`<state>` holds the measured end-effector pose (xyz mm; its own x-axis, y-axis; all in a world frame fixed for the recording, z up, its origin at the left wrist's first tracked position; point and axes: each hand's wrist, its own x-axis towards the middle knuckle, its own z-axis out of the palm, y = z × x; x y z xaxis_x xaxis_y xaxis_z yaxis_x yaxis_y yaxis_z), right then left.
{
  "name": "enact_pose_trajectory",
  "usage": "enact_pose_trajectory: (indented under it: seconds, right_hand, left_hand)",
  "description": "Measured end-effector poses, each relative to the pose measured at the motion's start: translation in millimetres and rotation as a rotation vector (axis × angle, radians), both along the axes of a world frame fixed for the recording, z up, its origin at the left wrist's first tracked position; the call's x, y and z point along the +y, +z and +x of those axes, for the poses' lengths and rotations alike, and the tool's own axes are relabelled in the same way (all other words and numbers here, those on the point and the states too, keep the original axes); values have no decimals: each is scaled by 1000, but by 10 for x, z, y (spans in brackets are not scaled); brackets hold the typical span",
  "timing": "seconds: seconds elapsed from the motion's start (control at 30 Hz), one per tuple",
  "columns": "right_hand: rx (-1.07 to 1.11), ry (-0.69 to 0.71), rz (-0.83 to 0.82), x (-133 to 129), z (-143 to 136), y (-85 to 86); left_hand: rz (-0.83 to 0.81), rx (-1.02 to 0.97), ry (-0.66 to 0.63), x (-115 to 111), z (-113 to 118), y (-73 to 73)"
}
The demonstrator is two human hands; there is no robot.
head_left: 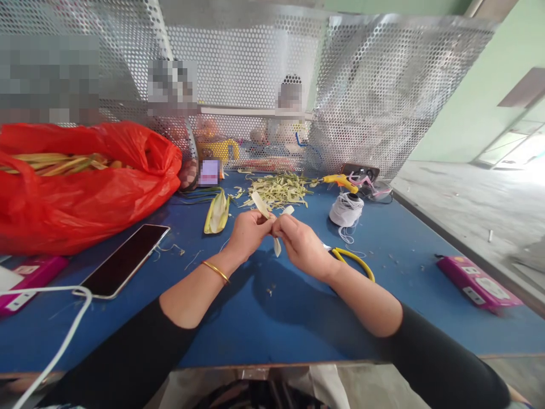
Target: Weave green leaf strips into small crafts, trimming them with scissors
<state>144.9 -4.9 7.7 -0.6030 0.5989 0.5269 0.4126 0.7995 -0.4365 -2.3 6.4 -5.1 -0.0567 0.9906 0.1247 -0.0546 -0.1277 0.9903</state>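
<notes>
- At the far left, the red plastic bag (140,187) lies open on the blue counter (298,335), with long dry pieces (59,163) inside it.
- Nearer to you, the left pink box (46,267) is on the counter, and the white cable (70,335) curves close to it.
- To the right of this box, the phone (128,258) lies flat, its screen dark.
- Farther back, a small box (209,172) stands near the bag; its front is blurred.
- The yellow-green husk (217,213) lies just beside your left hand, on its left.
- Your left hand (251,230), with a gold bracelet (216,271) at the wrist, has its grip closed, the fingertips pinching the pale husk strip (260,204).
- This strip is in front of you, above the counter, between your two hands; its one end points up and away from you.
- Behind your hands is a loose pile of shreds (283,190).
- Your right hand (298,236) meets the left one, and its grip is also closed on the strip.
- Beside your right forearm are the yellow-handled scissors (357,262), partly hidden.
- Behind them stands the spool of white thread (346,211), and farther back the yellow glue gun (340,182).
- At the far right lies the right pink box (479,282).
</notes>
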Motion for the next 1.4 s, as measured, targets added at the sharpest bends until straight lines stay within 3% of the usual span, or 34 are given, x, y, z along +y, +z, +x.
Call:
enact_pose_trajectory:
  seconds: [0.23,0.33,0.4,0.53,0.67,0.77,0.87,0.97,1.07,1.13,1.2,1.27,1.4]
  right_hand:
    - [32,25,2,160,179,150]
    - [112,24,-173,287,255,155]
    - [154,14,-368,362,278,114]
    - [235,-17,-760,425,244,-9]
    - [199,-48,-880,374,158,-83]
    - [92,-53,-740,286,110,-67]
    - [10,-46,-361,179,92,1]
    - [-97,-98,40,107,102,76]
    - [-175,-129,167,125,138,116]
    - [-146,-97,96,188,178,120]
    - [-58,-37,-60,271,224,111]
    - [49,4,-279,349,262,91]
    - [268,-9,-736,409,254,18]
  left_hand:
    - [-248,103,-364,-100,-25,140]
    - [-258,124,-569,-148,-55,196]
    - [-228,87,-621,-162,-77,210]
    - [-116,-14,-505,-150,-93,212]
    - [-93,4,-259,-90,-85,197]
    - [-40,166,-48,-21,-102,150]
    - [51,391,54,29,-134,88]
    - [61,538,-29,25,-153,56]
    - [25,562,-292,-28,-151,84]
    - [-29,467,-499,-71,-150,134]
    - [-86,317,-593,-102,-153,194]
    - [-101,188,-562,-113,-160,245]
    - [-66,54,-354,-81,-160,259]
